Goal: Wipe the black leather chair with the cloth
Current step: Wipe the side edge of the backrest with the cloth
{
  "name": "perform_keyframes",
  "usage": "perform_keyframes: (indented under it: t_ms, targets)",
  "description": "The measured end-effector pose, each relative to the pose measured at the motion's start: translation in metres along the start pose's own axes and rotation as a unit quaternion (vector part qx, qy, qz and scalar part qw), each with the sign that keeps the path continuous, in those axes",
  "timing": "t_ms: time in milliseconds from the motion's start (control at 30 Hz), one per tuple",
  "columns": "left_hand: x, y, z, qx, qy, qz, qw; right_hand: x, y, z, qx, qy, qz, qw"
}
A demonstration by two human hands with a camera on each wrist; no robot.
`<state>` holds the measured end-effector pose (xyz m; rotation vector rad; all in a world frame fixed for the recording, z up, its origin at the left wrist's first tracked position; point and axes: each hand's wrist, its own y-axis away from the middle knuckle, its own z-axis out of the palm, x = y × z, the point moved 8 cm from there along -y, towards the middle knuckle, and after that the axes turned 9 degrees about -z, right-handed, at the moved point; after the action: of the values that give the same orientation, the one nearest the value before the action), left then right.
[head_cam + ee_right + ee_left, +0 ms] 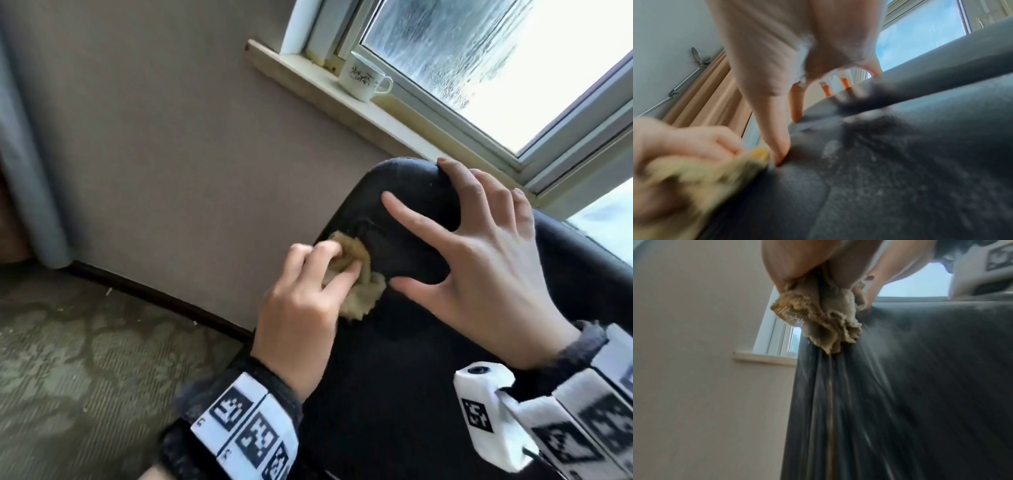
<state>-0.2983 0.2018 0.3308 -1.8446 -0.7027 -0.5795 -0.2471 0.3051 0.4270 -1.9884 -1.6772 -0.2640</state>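
Because the cloth [356, 274] is bunched into a wad, not spread flat, the left hand [305, 308] can curl its fingers over it and drive it with the knuckles up. Tan, coarse-woven, frayed at the edge. It sits on the left edge of the black leather chair [394, 377], partway down the padded back, just below the rounded top.

Right hand [493, 260]: fingers straight and splayed, grasping nothing. Fingertips press the top curve of the chair, thumb tip planted on the leather just beside the cloth. Likely reason: bracing the chair back so it does not rock or swivel under the wiping stroke. The right wrist view confirms the thumb [777, 155] digs in right at the cloth's edge.

Leather near the right palm shows pale, dusty speckling [859, 178] in the right wrist view, so that patch looks not yet wiped. Judgement: work is under way at the upper left of the back, with much of the surface left to cover.

Left wrist view: cloth [822, 318] hangs from the clenched fingers against the chair's side edge.

1 white cup [363, 77] stands on the window sill [301, 73], well apart from the chair.
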Motion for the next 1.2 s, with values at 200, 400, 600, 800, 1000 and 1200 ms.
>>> perform_keyframes:
  t_ms: [200, 400, 600, 800, 1000, 1200]
  targets:
    - [-0.03, 0.037, -0.003, -0.055, 0.033, -0.038, 0.997, -0.01, 0.008, -0.003, -0.011, -0.028, 0.016, 0.999]
    - [-0.016, 0.02, -0.017, 0.006, 0.058, -0.019, 0.998, -0.049, 0.05, 0.025, -0.051, 0.046, -0.068, 0.995]
    - [-0.031, 0.043, 0.012, -0.01, 0.063, -0.023, 0.998, -0.055, 0.051, 0.043, -0.053, 0.099, -0.065, 0.992]
    - [-0.076, 0.103, 0.008, -0.077, 0.038, -0.045, 0.995, -0.056, 0.05, 0.045, -0.062, 0.122, -0.054, 0.989]
    - [-0.096, 0.115, -0.018, -0.088, 0.044, -0.136, 0.986, -0.059, 0.051, 0.046, -0.069, 0.135, -0.049, 0.987]
    - [-0.036, 0.05, -0.004, -0.034, 0.071, -0.022, 0.997, -0.059, 0.052, 0.044, -0.076, 0.128, -0.051, 0.988]
